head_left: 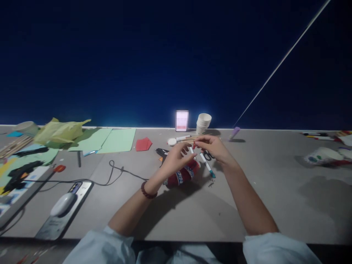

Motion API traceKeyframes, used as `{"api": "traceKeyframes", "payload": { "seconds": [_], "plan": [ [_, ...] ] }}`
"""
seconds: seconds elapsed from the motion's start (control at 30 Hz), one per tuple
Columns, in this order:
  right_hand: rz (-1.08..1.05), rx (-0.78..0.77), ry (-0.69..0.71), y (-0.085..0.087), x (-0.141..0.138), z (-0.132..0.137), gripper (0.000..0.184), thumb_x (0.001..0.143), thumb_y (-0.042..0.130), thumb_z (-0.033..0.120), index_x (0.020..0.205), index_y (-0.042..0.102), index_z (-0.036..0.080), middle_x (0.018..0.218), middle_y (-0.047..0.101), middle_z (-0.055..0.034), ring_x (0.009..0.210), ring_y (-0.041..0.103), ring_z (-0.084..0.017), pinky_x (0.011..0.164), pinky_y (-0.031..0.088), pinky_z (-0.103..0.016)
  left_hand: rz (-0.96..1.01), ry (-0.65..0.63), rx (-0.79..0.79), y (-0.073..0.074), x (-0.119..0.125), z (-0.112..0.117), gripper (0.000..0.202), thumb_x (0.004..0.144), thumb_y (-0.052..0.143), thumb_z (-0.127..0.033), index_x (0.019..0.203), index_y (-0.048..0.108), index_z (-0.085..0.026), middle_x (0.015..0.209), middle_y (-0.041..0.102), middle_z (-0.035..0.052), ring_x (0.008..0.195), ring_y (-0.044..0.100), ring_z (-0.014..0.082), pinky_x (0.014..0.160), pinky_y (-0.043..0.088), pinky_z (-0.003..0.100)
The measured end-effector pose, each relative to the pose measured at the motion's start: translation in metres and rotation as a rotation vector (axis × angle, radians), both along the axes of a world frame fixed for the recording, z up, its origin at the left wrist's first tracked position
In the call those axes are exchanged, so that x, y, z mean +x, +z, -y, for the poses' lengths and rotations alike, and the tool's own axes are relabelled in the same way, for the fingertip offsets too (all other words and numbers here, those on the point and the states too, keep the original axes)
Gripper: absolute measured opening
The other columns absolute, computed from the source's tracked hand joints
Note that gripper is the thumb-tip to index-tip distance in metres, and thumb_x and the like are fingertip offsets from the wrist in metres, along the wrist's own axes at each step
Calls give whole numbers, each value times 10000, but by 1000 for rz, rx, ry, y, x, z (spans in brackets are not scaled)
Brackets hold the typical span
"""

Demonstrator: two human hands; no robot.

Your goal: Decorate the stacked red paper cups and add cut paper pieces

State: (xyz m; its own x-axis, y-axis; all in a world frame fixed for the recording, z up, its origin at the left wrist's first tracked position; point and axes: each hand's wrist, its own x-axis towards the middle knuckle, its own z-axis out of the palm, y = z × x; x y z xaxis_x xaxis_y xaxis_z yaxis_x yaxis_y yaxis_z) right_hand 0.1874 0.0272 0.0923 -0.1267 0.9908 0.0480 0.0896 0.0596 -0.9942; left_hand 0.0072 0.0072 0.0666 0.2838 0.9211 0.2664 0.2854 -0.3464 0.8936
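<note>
A white marker (191,149) with a red end (194,145) is between both hands, above the worktop (192,223). The right hand (213,146) pinches the red end; the left hand (177,157) is half-curled at the barrel, its hold I cannot tell. Perhaps capping or uncapping is in hand, calling for straight alignment.

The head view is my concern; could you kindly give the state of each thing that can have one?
Right hand, pinching a small red piece
Left hand, fingers curved, grip unclear
Paper cups, stacked upright
Screen by the wall, lit
Yellow bag, crumpled
Red papers, overlapping, flat
Green sheets, spread flat
Teal-ended marker, lying down
Scissors, open or shut unclear
Phone-like slab, flat beneath a white rounded object
</note>
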Motion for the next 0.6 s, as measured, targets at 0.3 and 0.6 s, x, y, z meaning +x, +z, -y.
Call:
{"api": "traceKeyframes", "payload": {
  "seconds": [0.3,0.6],
  "plan": [
    [-12,-1,20,0,-10,6,117,694,736,305,743,746,199,779,738,-44,650,605,-143,554,450,-266,564,-70,-392,0,5,-9,289,636,843,-343,822,730,-153,755,704,36,665,602,113,636,470,252],
    [561,80,-160,-17,26,-18,177,809,624,325,852,709,175,799,737,-64,707,657,-175,594,471,-254,577,-8,-464,2,1,-9,257,618,840,-321,776,715,-162,727,698,26,649,625,114,586,452,229]
  ]
}}
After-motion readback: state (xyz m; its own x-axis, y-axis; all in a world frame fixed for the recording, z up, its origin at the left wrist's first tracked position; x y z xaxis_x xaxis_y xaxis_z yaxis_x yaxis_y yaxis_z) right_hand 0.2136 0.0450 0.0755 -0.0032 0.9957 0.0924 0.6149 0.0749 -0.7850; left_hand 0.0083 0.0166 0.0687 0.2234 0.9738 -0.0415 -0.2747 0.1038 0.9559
